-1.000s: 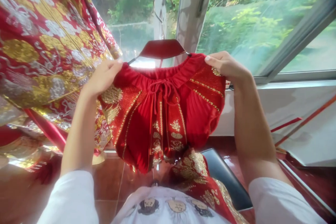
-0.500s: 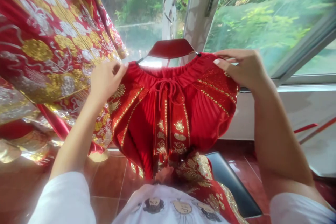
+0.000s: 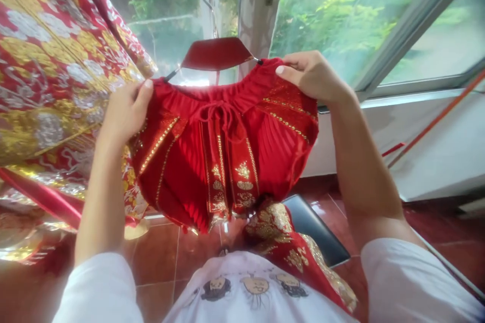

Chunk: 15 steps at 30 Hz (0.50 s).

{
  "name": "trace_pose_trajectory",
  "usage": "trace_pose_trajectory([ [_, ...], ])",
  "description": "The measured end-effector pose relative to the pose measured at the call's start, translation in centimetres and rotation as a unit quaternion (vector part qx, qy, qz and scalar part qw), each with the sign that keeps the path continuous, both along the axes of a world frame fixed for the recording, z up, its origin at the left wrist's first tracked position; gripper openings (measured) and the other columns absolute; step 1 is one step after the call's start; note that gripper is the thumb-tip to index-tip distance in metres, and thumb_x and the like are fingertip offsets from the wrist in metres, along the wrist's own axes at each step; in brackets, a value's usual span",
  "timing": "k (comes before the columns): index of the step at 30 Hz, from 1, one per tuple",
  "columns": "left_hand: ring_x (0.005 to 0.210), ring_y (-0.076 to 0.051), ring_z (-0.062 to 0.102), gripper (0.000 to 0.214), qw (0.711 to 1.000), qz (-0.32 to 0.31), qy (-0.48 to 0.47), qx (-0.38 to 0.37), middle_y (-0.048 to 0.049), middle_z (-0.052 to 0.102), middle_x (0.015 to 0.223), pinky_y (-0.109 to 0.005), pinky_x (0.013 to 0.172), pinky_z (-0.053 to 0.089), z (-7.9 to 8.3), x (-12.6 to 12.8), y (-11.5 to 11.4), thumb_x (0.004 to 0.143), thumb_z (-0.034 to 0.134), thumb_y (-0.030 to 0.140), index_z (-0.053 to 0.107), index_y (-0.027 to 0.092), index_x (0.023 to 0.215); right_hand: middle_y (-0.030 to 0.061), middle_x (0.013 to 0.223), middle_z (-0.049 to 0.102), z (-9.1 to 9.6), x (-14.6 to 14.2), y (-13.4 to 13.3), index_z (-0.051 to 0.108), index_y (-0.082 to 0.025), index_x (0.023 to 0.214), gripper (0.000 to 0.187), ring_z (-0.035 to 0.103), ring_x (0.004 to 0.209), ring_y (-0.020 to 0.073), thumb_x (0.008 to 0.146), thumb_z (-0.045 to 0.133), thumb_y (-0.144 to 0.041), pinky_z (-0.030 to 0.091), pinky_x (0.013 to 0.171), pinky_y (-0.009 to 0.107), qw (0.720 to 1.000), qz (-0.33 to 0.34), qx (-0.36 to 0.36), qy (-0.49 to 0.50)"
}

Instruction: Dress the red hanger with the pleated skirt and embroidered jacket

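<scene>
A red pleated skirt (image 3: 271,149) with gold beaded trim and a tied drawstring at its gathered waist spreads out in front of me. My left hand (image 3: 127,108) is closed on the left end of the waist, thumb on top. At the other end, my right hand (image 3: 312,78) pinches the waistband between thumb and fingers. Between the hands, a dark red clip hanger (image 3: 215,54) rises from the waist, its metal clips at the fabric's edge. The hanger's wire hook stands in front of the window frame. My fingers behind the cloth are hidden.
Red cloth (image 3: 49,86) with gold and silver embroidery hangs on the left. Sliding windows (image 3: 341,20) stand behind the skirt. A black padded seat (image 3: 322,232) is below, beside more red and gold fabric (image 3: 299,260). An orange-red pole (image 3: 435,116) leans at right. The floor (image 3: 155,252) is tiled.
The skirt, hanger and both hands have shifted left and slightly up in the view. The window and hanging cloth have shifted left too. Both hands keep their hold on the waist.
</scene>
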<state>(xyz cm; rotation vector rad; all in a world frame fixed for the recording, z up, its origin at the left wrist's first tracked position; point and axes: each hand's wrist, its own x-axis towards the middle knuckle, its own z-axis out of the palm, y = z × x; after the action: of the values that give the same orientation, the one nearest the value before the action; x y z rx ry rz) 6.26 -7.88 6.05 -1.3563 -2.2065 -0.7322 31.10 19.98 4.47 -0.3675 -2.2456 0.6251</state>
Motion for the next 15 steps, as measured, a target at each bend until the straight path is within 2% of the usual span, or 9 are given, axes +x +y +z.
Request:
trace_pose_trajectory([
  [1, 0.094, -0.026, 0.056, 0.038, 0.997, 0.041, 0.046, 0.041, -0.0088, 0.060, 0.094, -0.044, 0.091, 0.045, -1.0, 1.4, -0.4, 0.096, 0.034, 0.045, 0.058, 0.016, 0.095, 0.0041, 0.083, 0.063, -0.5, 0.6, -0.2, 0.067, -0.010, 0.100, 0.022, 0.050, 0.071, 0.0084, 0.092, 0.053, -0.025, 0.042, 0.072, 0.023, 0.999, -0.024, 0.023, 0.000],
  [3, 0.120, -0.029, 0.048, 0.039, 0.979, 0.064, 0.144, 0.127, -0.0134, 0.055, 0.125, -0.047, 0.106, 0.037, -4.0, 4.1, -1.1, 0.093, 0.046, 0.037, 0.051, 0.014, 0.125, 0.0079, 0.106, 0.065, -2.1, 2.1, -0.5, 0.062, -0.013, 0.118, 0.030, 0.056, 0.089, 0.0118, 0.091, 0.055, -0.023, 0.043, 0.087, 0.025, 0.994, -0.082, 0.075, 0.014],
  [4, 0.122, -0.028, 0.048, 0.039, 0.969, 0.048, 0.171, 0.169, -0.0130, 0.055, 0.127, -0.046, 0.107, 0.036, -5.9, 5.3, -1.4, 0.091, 0.049, 0.033, 0.051, 0.016, 0.127, 0.0094, 0.117, 0.063, -3.3, 3.0, -0.5, 0.057, -0.015, 0.126, 0.037, 0.057, 0.099, 0.0135, 0.091, 0.055, -0.023, 0.042, 0.092, 0.026, 0.990, -0.108, 0.085, 0.021],
  [6, 0.103, -0.026, 0.060, 0.024, 0.965, -0.035, 0.158, 0.207, -0.0105, 0.065, 0.106, -0.045, 0.097, 0.044, -10.5, 7.5, -1.2, 0.088, 0.050, 0.026, 0.059, 0.020, 0.109, 0.0115, 0.131, 0.056, -6.7, 5.0, -0.4, 0.047, -0.017, 0.136, 0.045, 0.056, 0.110, 0.0159, 0.092, 0.053, -0.027, 0.044, 0.094, 0.028, 0.984, -0.157, 0.064, 0.048],
  [8, 0.085, -0.024, 0.063, 0.014, 0.979, -0.145, 0.033, 0.143, -0.0069, 0.067, 0.084, -0.044, 0.085, 0.049, -15.8, 9.4, 0.1, 0.086, 0.048, 0.027, 0.061, 0.024, 0.089, 0.0125, 0.130, 0.056, -11.6, 7.1, -0.2, 0.043, -0.018, 0.138, 0.046, 0.058, 0.108, 0.0166, 0.094, 0.047, -0.033, 0.048, 0.088, 0.029, 0.976, -0.200, 0.004, 0.082],
  [9, 0.085, -0.025, 0.063, 0.013, 0.979, -0.176, -0.054, 0.087, -0.0065, 0.067, 0.084, -0.045, 0.086, 0.048, -18.6, 10.4, 1.3, 0.085, 0.048, 0.029, 0.060, 0.025, 0.084, 0.0124, 0.126, 0.058, -14.5, 8.2, -0.3, 0.042, -0.018, 0.138, 0.046, 0.060, 0.103, 0.0166, 0.095, 0.046, -0.035, 0.050, 0.084, 0.029, 0.972, -0.215, -0.033, 0.086],
  [10, 0.091, -0.025, 0.063, 0.014, 0.964, -0.210, -0.165, -0.006, -0.0069, 0.068, 0.090, -0.045, 0.089, 0.048, -21.4, 11.5, 2.6, 0.086, 0.048, 0.030, 0.061, 0.025, 0.087, 0.0124, 0.122, 0.060, -17.5, 9.2, -0.6, 0.042, -0.018, 0.138, 0.048, 0.062, 0.099, 0.0168, 0.094, 0.045, -0.037, 0.051, 0.081, 0.029, 0.969, -0.222, -0.072, 0.081],
  [12, 0.100, -0.023, 0.062, 0.019, 0.874, -0.250, -0.390, -0.146, -0.0077, 0.067, 0.103, -0.042, 0.091, 0.049, -26.9, 13.9, 5.7, 0.088, 0.043, 0.031, 0.060, 0.025, 0.095, 0.0145, 0.124, 0.059, -23.6, 11.2, -1.8, 0.040, -0.015, 0.139, 0.053, 0.062, 0.101, 0.0189, 0.092, 0.046, -0.038, 0.051, 0.085, 0.033, 0.959, -0.223, -0.174, -0.020],
  [15, 0.098, -0.022, 0.063, 0.023, 0.814, -0.291, -0.443, -0.238, -0.0115, 0.065, 0.105, -0.040, 0.087, 0.050, -33.6, 16.9, 9.3, 0.086, 0.044, 0.025, 0.060, 0.020, 0.102, 0.0184, 0.144, 0.043, -30.9, 13.4, -5.2, 0.032, -0.014, 0.148, 0.073, 0.048, 0.128, 0.0262, 0.083, 0.059, -0.033, 0.041, 0.105, 0.041, 0.903, -0.221, -0.277, -0.243],
])
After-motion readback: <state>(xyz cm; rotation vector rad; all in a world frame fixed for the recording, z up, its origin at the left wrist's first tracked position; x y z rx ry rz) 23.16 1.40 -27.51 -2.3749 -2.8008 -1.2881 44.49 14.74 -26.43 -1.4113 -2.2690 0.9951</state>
